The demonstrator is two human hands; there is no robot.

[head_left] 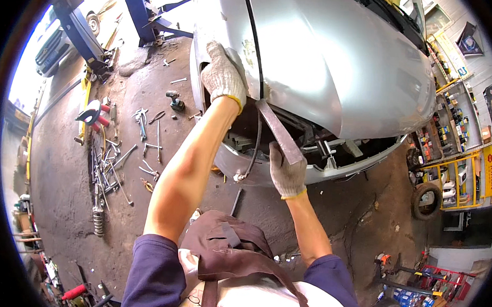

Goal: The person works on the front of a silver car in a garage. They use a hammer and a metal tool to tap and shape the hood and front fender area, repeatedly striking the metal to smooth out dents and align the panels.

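Note:
My left hand (223,80), in a knitted work glove, lies on the silver front fender (221,18) of a car, fingers stretched forward along the panel. My right hand (287,174), gloved too, is closed around the near end of a long flat metal bar (282,134). The bar slants forward and left, its far end at the fender's front corner beside the hood gap. What lies under that tip is hidden. A dark strip (257,140) hangs down just left of the bar. Right of it is the silver hood (311,52), above the open front end.
The bumper (322,175) curves across in front of me. Scattered wrenches and other hand tools (111,169), a cordless drill (175,101) and a coil-spring strut (98,218) lie on the floor at left. Blue lift posts (137,14) stand beyond. Shelves (459,116) and a tire (426,202) are at right.

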